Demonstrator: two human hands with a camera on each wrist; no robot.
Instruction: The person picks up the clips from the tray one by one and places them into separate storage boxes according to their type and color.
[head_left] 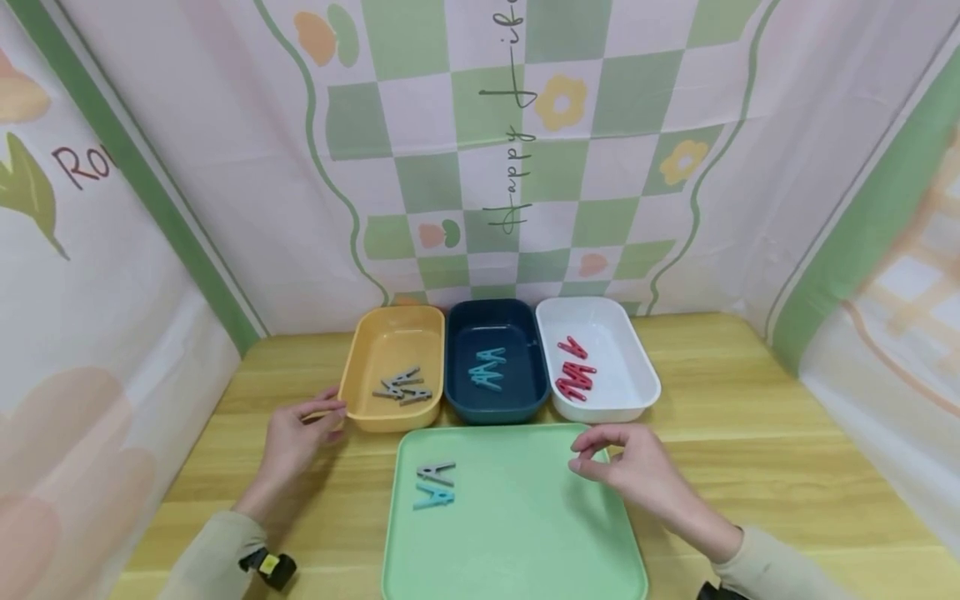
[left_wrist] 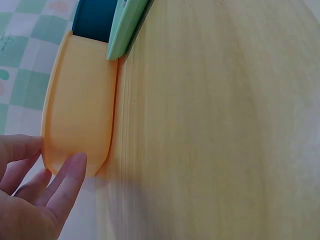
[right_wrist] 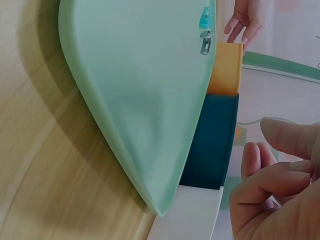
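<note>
My left hand point(head_left: 300, 433) touches the near left corner of the yellow bin point(head_left: 360, 367), fingers loosely extended; the left wrist view shows fingertips point(left_wrist: 77, 162) against its wall. Grey clothespins point(head_left: 402, 388) lie in that bin. Over the far right corner of the green tray point(head_left: 517, 517) hovers my right hand point(head_left: 633, 462), its fingers loosely bent, with a gap between thumb and fingers and nothing held. On the tray's left part lie one grey clothespin point(head_left: 437, 473) and one teal clothespin point(head_left: 433, 497).
Beside the yellow bin stand a dark blue bin point(head_left: 495, 315) with several teal clothespins point(head_left: 486, 371) and a white bin point(head_left: 615, 367) with several red clothespins point(head_left: 576, 375). All three line up behind the tray on the wooden table point(head_left: 750, 433). A patterned cloth point(head_left: 517, 167) hangs behind.
</note>
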